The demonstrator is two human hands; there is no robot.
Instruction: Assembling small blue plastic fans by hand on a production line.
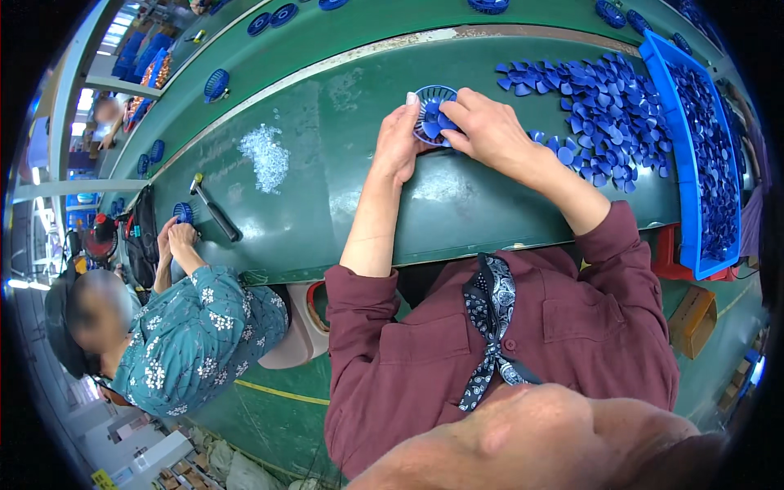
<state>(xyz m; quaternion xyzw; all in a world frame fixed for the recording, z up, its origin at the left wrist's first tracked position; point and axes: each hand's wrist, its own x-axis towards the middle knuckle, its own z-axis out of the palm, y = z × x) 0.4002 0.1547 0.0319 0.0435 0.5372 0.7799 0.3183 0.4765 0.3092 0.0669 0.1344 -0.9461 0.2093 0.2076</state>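
Observation:
Above the near side of the green worktable (pixel 343 220), my left hand (pixel 395 145) is closed round the side of a round blue fan guard (pixel 427 100) with thin ribs. Its open face is turned up, and a blue fan blade (pixel 434 129) with broad petals sits inside. From the right, my right hand (pixel 493 131) reaches over the rim, its thumb and fingers closed on the blade. Part of the blade is hidden under those fingers. Just right of that hand spreads a heap of loose blue fan blades (pixel 608 114).
A blue crate (pixel 670 122) full of blades stands at the right. Small clear pieces (pixel 265 159) lie left, near a hammer (pixel 216 211). A co-worker's hands (pixel 180 238) hold another guard (pixel 184 213). Beyond the table, more guards (pixel 283 14) rest on a green belt (pixel 392 20).

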